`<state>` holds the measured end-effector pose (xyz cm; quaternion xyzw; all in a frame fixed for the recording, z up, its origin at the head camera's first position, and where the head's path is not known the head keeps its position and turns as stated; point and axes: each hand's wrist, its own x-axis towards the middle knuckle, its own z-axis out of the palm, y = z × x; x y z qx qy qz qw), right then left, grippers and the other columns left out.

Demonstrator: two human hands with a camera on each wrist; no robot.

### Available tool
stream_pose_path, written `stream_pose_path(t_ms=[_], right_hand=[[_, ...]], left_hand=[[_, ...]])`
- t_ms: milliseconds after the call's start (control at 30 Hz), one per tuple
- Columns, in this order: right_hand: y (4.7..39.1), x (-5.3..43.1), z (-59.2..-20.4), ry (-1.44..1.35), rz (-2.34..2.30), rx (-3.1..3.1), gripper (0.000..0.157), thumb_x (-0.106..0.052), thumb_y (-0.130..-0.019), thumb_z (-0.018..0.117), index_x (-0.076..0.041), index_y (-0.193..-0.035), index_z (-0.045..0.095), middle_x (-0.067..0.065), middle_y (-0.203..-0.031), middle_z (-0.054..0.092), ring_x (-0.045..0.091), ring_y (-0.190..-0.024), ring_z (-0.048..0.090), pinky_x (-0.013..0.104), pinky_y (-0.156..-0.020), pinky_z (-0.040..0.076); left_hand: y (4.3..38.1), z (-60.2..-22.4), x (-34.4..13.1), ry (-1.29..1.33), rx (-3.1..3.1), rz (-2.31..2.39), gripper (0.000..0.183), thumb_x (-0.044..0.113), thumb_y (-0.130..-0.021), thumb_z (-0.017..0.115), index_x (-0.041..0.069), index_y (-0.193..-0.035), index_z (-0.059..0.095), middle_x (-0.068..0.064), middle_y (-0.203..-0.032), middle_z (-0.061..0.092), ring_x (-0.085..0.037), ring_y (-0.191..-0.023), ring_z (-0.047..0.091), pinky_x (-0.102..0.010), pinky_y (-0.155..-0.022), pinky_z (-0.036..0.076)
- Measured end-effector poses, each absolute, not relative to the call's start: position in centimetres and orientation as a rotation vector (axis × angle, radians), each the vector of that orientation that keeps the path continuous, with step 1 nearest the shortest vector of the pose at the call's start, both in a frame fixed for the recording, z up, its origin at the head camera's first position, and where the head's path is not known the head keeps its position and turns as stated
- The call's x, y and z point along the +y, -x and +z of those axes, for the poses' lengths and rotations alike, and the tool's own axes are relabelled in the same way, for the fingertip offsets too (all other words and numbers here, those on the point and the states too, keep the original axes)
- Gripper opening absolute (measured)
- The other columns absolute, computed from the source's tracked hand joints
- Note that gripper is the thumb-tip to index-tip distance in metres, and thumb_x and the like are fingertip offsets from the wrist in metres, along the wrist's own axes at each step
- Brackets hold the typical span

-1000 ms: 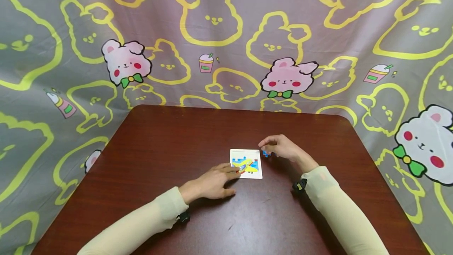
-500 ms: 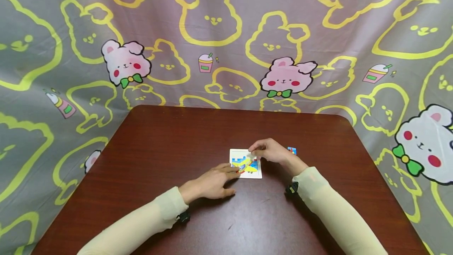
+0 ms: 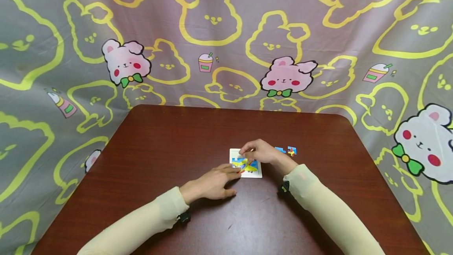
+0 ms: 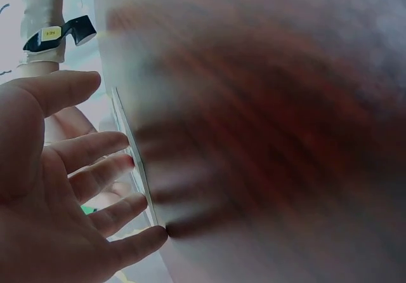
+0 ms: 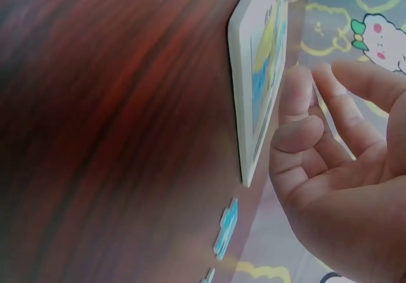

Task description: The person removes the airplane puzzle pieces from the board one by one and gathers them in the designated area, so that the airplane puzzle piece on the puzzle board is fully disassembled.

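Observation:
A white-framed jigsaw board (image 3: 233, 152) lies at the middle of the table, showing a yellow airplane on blue. My left hand (image 3: 214, 182) rests its spread, straight fingertips on the board's left edge; the left wrist view shows those fingers (image 4: 117, 208) along the rim. Over the board's upper part is my right hand (image 3: 263, 152), thumb and fingers curled together close above the picture. It pinches a puzzle piece that its fingers mostly hide. To its right lie two loose puzzle pieces, a blue one (image 3: 280, 150) and a blue one with red and yellow (image 3: 291, 151).
The dark brown wooden table (image 3: 177, 137) extends around the board on all sides. Behind it hangs a grey curtain (image 3: 226, 7) with yellow-outlined cartoon bears. Each wrist wears a small black device, such as the one on the right wrist (image 3: 284, 186).
My right hand has moved left from beside the board to over its upper part, bringing a piece from the right. The loose pieces it covered now show. My left hand has stayed put.

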<state>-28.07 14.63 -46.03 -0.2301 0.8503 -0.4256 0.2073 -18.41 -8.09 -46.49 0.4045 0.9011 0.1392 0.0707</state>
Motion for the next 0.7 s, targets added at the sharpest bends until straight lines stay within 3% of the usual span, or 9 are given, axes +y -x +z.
stream_pose_path(t_ms=[467, 700], right_hand=[[28.0, 13.5, -46.6, 0.687, -1.143, 2.362, 0.018, -0.009, -0.093, 0.065, -0.004, -0.107, 0.075, 0.013, -0.107, 0.075, 0.013, -0.072, 0.068, 0.026, -0.068, 0.057], [27.9, 13.0, -46.5, 0.689, -1.164, 2.335, 0.020, -0.005, -0.091, 0.064, 0.000, -0.108, 0.073, 0.016, -0.102, 0.075, 0.015, -0.072, 0.067, 0.027, -0.067, 0.056]], left_hand=[[18.2, -46.3, -8.2, -1.214, 2.712, 0.407, 0.057, 0.034, -0.092, 0.068, 0.008, -0.141, 0.057, -0.006, -0.151, 0.051, -0.032, -0.144, 0.042, -0.047, -0.117, 0.038], [18.3, -46.5, -8.1, -1.212, 2.711, 0.379, 0.057, 0.035, -0.092, 0.067, 0.009, -0.141, 0.057, -0.005, -0.152, 0.051, -0.030, -0.144, 0.042, -0.046, -0.117, 0.038]])
